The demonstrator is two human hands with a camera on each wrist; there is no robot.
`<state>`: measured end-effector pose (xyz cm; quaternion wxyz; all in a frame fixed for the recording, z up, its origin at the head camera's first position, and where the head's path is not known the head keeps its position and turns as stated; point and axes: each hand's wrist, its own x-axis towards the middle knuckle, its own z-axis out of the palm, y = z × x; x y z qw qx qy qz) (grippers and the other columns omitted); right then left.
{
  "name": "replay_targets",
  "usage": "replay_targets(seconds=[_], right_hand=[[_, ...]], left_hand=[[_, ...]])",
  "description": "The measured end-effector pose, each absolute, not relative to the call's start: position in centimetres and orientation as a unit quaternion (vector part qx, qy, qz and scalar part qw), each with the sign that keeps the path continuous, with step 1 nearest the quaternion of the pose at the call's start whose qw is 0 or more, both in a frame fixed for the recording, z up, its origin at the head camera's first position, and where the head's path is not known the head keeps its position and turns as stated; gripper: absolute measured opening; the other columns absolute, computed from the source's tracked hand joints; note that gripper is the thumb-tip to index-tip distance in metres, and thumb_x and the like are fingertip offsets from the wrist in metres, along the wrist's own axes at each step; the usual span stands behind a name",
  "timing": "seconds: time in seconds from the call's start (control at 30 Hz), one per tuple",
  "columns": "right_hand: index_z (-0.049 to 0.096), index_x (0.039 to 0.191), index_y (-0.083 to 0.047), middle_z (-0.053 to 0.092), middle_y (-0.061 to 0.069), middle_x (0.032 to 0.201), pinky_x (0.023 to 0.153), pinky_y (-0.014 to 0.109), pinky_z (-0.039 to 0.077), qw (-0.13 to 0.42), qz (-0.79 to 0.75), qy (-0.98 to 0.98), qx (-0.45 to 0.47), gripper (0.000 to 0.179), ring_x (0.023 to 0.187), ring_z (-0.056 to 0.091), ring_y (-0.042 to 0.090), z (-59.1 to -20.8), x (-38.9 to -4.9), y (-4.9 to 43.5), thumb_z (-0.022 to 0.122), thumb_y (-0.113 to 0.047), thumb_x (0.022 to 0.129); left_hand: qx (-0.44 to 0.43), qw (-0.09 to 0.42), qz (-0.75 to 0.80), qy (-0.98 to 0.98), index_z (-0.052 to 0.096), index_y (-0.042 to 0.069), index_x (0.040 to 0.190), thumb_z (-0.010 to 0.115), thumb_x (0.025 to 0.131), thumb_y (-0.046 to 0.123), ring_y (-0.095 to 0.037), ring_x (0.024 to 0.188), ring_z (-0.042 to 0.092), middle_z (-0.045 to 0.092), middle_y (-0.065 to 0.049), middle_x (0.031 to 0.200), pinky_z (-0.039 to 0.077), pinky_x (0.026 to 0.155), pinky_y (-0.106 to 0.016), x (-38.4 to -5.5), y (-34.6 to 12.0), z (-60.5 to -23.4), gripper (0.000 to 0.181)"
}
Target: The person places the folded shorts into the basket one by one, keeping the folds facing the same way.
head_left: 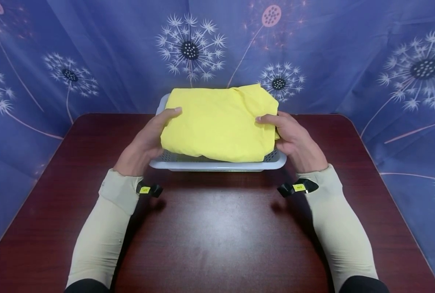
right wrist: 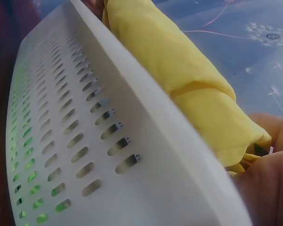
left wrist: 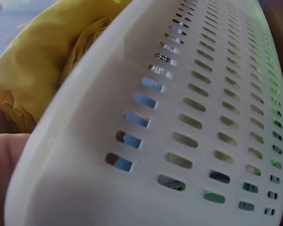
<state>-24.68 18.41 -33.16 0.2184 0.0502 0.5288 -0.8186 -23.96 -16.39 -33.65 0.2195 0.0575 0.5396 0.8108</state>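
Observation:
A folded yellow cloth (head_left: 217, 124), apparently a garment, lies level over the mouth of a pale perforated plastic basket (head_left: 217, 166). My left hand (head_left: 148, 138) grips its left end, thumb on top and the other fingers hidden beneath. At the opposite end my right hand (head_left: 294, 136) holds it the same way, thumb pressed on the upper face. Both wrist views show the cloth's rolled side (right wrist: 193, 89) above the basket rim (left wrist: 61, 108). Through the basket's slots something green shows low inside.
The basket stands at the back of a dark reddish wooden table (head_left: 217, 228). Behind it hangs a blue curtain (head_left: 129, 49) with dandelion prints, close to the basket's far side. A small black wrist camera (head_left: 149, 190) juts inward from the left sleeve, another camera (head_left: 292, 188) from the right.

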Motion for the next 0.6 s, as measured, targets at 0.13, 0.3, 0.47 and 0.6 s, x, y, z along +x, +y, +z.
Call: replay_targets(seconds=[0.13, 0.3, 0.47, 0.6], right_hand=[[0.054, 0.136, -0.004, 0.076, 0.008, 0.111, 0.082, 0.040, 0.065, 0.215, -0.819, 0.530, 0.050, 0.035, 0.099, 0.077, 0.022, -33.32, -24.78, 18.39, 0.062, 0.003, 0.102], [0.055, 0.132, -0.004, 0.076, 0.008, 0.106, 0.080, 0.038, 0.065, 0.206, -0.817, 0.535, 0.050, 0.032, 0.095, 0.077, 0.020, -33.45, -24.79, 18.20, 0.062, 0.003, 0.102], [0.056, 0.131, -0.005, 0.076, 0.007, 0.104, 0.077, 0.038, 0.065, 0.199, -0.809, 0.551, 0.042, 0.029, 0.092, 0.077, 0.020, -33.60, -24.63, 17.92, 0.061, 0.000, 0.103], [0.054, 0.133, -0.005, 0.074, 0.006, 0.105, 0.076, 0.037, 0.064, 0.195, -0.799, 0.568, 0.027, 0.030, 0.092, 0.076, 0.019, -33.70, -24.49, 17.70, 0.060, -0.003, 0.104]], left_hand=[[0.054, 0.220, 0.815, 0.533, 0.050, 0.007, 0.131, 0.056, 0.109, 0.034, -0.016, 0.072, 0.077, 0.072, -0.005, 0.093, 0.063, 0.060, -0.031, -24.15, -16.49, -33.82, 0.035], [0.051, 0.218, 0.813, 0.538, 0.050, 0.008, 0.132, 0.057, 0.109, 0.034, -0.016, 0.072, 0.076, 0.071, -0.005, 0.093, 0.063, 0.060, -0.030, -24.21, -16.58, -33.96, 0.035], [0.046, 0.218, 0.809, 0.543, 0.050, 0.008, 0.131, 0.057, 0.109, 0.035, -0.015, 0.072, 0.076, 0.071, -0.005, 0.092, 0.063, 0.060, -0.030, -24.29, -16.64, -34.13, 0.035], [0.034, 0.212, 0.800, 0.560, 0.052, 0.007, 0.130, 0.057, 0.109, 0.035, -0.015, 0.073, 0.076, 0.071, -0.005, 0.093, 0.063, 0.060, -0.031, -24.46, -16.62, -34.34, 0.035]])
